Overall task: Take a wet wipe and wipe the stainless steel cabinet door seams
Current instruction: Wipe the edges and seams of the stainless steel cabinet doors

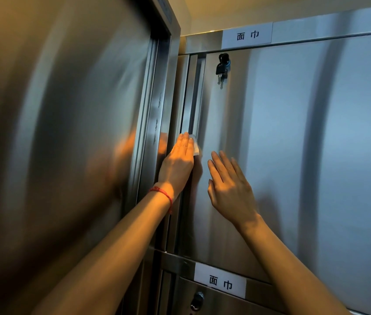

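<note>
A stainless steel cabinet door [293,144] fills the right half of the head view. Its vertical seam [194,96], a recessed channel, runs down the door's left edge. My left hand [177,162] lies flat against this seam about halfway down, pressing a small white wet wipe [195,146] that shows at the fingertips. My right hand [231,189] rests flat on the door face just right of the seam, fingers spread and pointing up, holding nothing. A red string bracelet sits on my left wrist.
A key [222,65] hangs in the lock near the door's top left. White labels [247,35] mark the upper frame and the lower frame [220,283]. A second lock [197,301] sits below. A tall steel cabinet [66,133] stands close on the left.
</note>
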